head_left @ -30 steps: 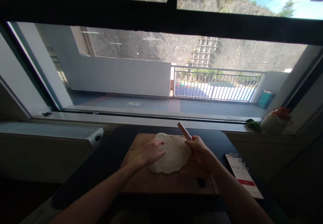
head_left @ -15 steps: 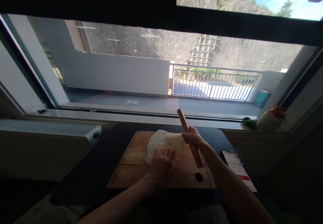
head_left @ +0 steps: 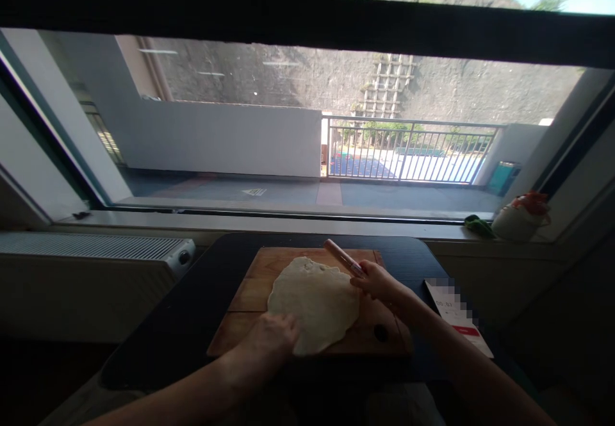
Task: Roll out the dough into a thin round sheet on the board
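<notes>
A thin, uneven sheet of dough [head_left: 319,304] lies spread on the wooden cutting board [head_left: 235,333]. My left hand [head_left: 273,337] is at its lower left edge, fingers curled in on the dough; the fingertips are partly hidden. In my right hand [head_left: 377,280] is a wooden rolling pin [head_left: 341,256], gripped and tilted, its upper end pointing to the far left over the dough's far right side. The hand and forearm cover the pin's other end.
The board rests on a dark table [head_left: 182,343]. A phone [head_left: 456,317] lies at the table's right side. Behind stand a windowsill with a white pot [head_left: 521,221] and a green item [head_left: 478,225]; a radiator [head_left: 96,266] is at left.
The dough now lies wider and nearer the board's front edge. My left hand moved left and closer, from on the dough to its edge. The rolling pin swung toward the left.
</notes>
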Tool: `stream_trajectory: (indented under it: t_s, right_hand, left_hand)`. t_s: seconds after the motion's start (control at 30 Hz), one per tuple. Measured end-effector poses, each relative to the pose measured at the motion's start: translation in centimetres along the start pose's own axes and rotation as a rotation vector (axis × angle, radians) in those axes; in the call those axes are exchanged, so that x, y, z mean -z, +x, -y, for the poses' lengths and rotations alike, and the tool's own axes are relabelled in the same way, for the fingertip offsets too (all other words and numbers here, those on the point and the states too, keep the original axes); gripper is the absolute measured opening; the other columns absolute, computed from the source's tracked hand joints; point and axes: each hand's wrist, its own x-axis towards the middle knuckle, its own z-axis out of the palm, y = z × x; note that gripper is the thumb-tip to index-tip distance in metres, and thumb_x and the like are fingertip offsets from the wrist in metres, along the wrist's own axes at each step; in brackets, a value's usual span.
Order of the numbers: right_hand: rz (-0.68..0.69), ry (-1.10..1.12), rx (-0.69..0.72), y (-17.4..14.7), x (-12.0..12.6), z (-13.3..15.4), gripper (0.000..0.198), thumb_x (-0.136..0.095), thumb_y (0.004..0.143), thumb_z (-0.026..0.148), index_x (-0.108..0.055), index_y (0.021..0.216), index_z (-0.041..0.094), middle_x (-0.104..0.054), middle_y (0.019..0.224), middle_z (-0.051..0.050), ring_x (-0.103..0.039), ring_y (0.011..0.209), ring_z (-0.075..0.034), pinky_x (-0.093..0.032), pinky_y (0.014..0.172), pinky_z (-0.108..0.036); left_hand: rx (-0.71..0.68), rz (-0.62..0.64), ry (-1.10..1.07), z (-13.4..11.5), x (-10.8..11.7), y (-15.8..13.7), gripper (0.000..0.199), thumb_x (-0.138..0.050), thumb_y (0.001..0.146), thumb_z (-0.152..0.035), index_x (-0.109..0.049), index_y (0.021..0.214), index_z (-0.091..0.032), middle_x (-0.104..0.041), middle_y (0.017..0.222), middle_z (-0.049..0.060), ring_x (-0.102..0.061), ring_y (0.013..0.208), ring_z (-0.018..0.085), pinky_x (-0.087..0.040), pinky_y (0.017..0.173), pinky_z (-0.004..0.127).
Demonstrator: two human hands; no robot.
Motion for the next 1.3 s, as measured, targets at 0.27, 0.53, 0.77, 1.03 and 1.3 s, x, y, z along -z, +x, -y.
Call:
stream_trajectory:
  t_s: [0.27,0.53,0.77,1.03,1.3]
  right_hand:
    - [-0.079,-0.501,0.414,-2.5,-1.2,1.8,0.023,-0.057,0.082,0.043,-0.060,0.095,0.024,-0.058,0.094,-0.001,-0.052,0.071,-0.011,-0.035,0.060,-0.022]
    - [-0.382,-0.544,0.216,-2.6,-2.8,0.9,0.028,-0.035,0.094,0.037,-0.056,0.107,0.023,-0.056,0.105,-0.008,-0.050,0.096,-0.020,-0.038,0.084,-0.034]
    - [-0.475,-0.624,0.099,3.2,-1.2,0.9,0.031,-0.033,0.093,0.038,-0.056,0.106,0.021,-0.056,0.105,-0.008,-0.046,0.102,-0.022,-0.031,0.091,-0.036]
    - [-0.452,-0.611,0.185,-0.4,-3.0,0.6,0.035,-0.033,0.093,0.037,-0.050,0.121,0.024,-0.052,0.121,-0.007,-0.036,0.120,-0.023,-0.022,0.101,-0.037]
    - [-0.448,-0.607,-0.014,5.5,-0.5,0.2,0.031,-0.036,0.090,0.030,-0.055,0.113,0.019,-0.056,0.109,-0.011,-0.044,0.108,-0.024,-0.030,0.092,-0.038]
  left_hand:
    - [0.154,-0.449,-0.192,3.1,3.7,7.5,0.032,-0.036,0.089,-0.029,-0.061,0.107,-0.021,-0.065,0.104,0.009,-0.059,0.099,0.021,-0.041,0.089,0.033]
    - [0.105,-0.493,-0.057,1.2,-4.0,11.0,0.048,-0.031,0.091,-0.037,-0.044,0.133,-0.017,-0.043,0.140,0.010,-0.029,0.134,0.025,-0.012,0.112,0.048]
    - [0.320,-0.445,-0.055,3.4,-2.6,17.2,0.050,-0.024,0.092,-0.040,-0.042,0.134,-0.018,-0.041,0.141,0.009,-0.029,0.134,0.025,-0.018,0.109,0.051]
    - [0.139,-0.423,-0.025,2.7,-3.7,13.3,0.050,-0.025,0.093,-0.042,-0.041,0.135,-0.021,-0.040,0.142,0.006,-0.027,0.135,0.023,-0.016,0.111,0.047]
    - [0.350,-0.410,-0.111,4.3,-2.3,19.3,0.050,-0.024,0.092,-0.041,-0.045,0.131,-0.017,-0.047,0.137,0.009,-0.033,0.131,0.027,-0.024,0.105,0.054]
